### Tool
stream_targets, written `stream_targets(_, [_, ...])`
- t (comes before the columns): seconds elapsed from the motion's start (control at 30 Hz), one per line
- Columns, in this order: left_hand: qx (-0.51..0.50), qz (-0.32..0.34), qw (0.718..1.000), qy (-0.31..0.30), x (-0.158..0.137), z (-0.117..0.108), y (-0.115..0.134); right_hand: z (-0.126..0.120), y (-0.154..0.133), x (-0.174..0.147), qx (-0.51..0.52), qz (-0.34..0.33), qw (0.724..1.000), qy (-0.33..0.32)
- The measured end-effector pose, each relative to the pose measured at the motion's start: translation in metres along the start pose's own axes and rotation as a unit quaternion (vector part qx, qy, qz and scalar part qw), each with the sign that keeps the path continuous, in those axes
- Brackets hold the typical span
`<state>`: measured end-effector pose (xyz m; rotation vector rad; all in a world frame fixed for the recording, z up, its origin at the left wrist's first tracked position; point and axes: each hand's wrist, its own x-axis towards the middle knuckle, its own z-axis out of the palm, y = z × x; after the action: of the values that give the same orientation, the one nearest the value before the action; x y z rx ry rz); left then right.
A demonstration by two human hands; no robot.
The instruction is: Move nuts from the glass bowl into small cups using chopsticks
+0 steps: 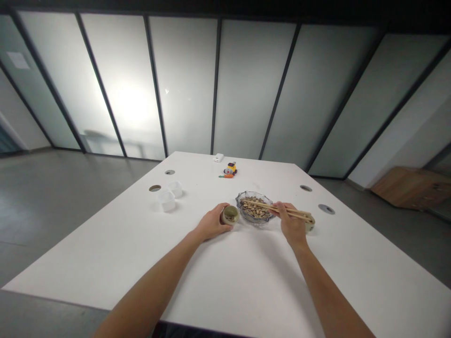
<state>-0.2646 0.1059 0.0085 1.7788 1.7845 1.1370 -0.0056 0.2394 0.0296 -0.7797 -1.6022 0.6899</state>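
Observation:
My left hand (211,223) is wrapped round a small cup (230,214) with a greenish inside, tipped so its mouth faces me. A few light bits lie at its bottom. Just right of the cup is a clear glass bowl (260,219) with a scalloped rim, holding many brownish seeds or nuts (255,210). A pair of wooden chopsticks (296,213) is gripped in my right hand (291,224), their tips reaching over the seeds. Beyond that hand stands another small light cup (310,226), partly hidden; whether anything is in it I cannot tell.
Clear plastic containers (167,201) stand to the left on the white table (123,244). Farther back are a yellow toy vehicle (230,168), an orange carrot-like piece (228,176) and a white box-like object (218,157). Round holes with grommets (155,188) pierce the tabletop.

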Motion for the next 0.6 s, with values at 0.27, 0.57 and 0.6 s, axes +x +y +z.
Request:
stream_targets(0.27, [0.0, -0.002, 1.0, 0.001, -0.0003, -0.0007, 0.0005, 0.0051, 0.0014, 0.0015, 0.2, 0.101, 0.973, 0.056])
stream_targets(0.57, [-0.002, -0.004, 1.0, 0.002, -0.0009, -0.0003, 0.0004, 0.0064, 0.0029, 0.0023, 0.286, 0.142, 0.946, 0.054])
stream_targets(0.6, [-0.002, -0.002, 1.0, 0.001, -0.001, -0.0006, 0.0008, 0.0067, 0.0022, 0.0021, 0.29, 0.146, 0.944, 0.049])
